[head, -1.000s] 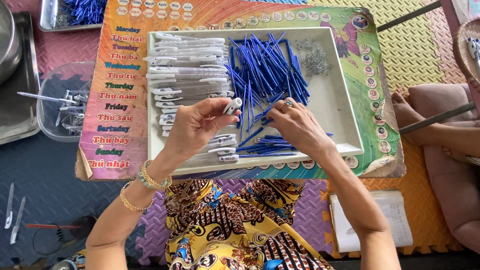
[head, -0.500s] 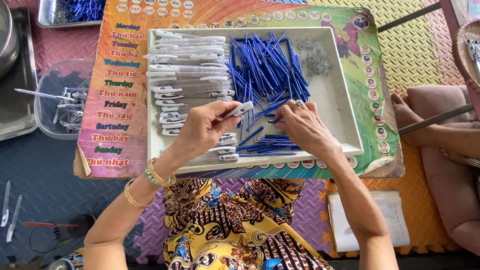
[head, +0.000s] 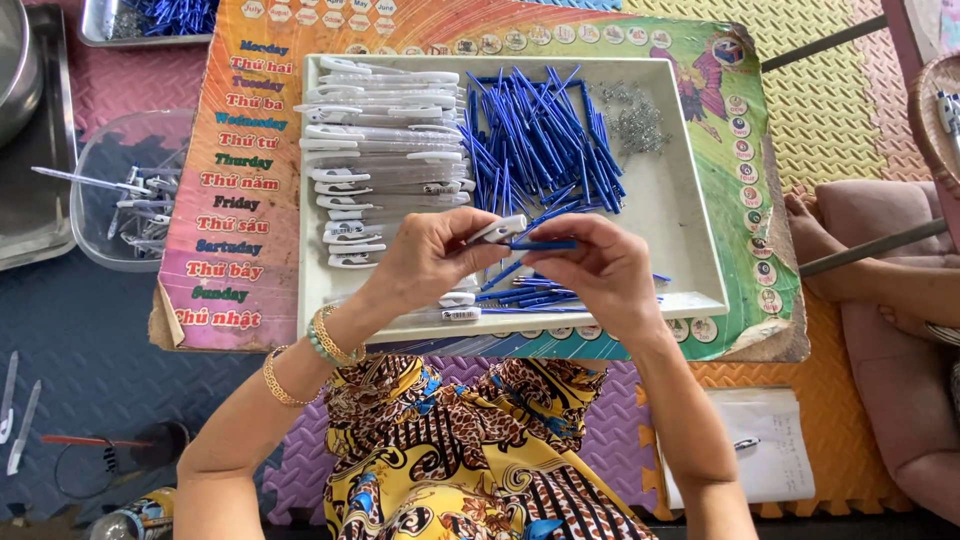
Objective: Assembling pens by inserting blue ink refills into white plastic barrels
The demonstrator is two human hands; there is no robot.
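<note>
My left hand (head: 432,262) grips a white pen barrel (head: 497,230) by its clip end. My right hand (head: 598,268) pinches a thin blue refill (head: 542,244), its tip meeting the barrel's open end. Both hands hover over the near part of a white tray (head: 690,230). In the tray lie a stack of white pen barrels (head: 385,130) on the left, a heap of blue refills (head: 535,135) in the middle and a small pile of metal springs (head: 638,118) at the far right.
The tray rests on a colourful printed board (head: 235,190). A clear bowl of pen parts (head: 125,195) and a metal tray (head: 40,170) stand left. Another person's foot (head: 805,215) and leg lie at the right. A white paper (head: 765,445) lies on foam mats.
Both hands rose off the tray's pile and came together; the white barrel and the blue refill now meet end to end between them.
</note>
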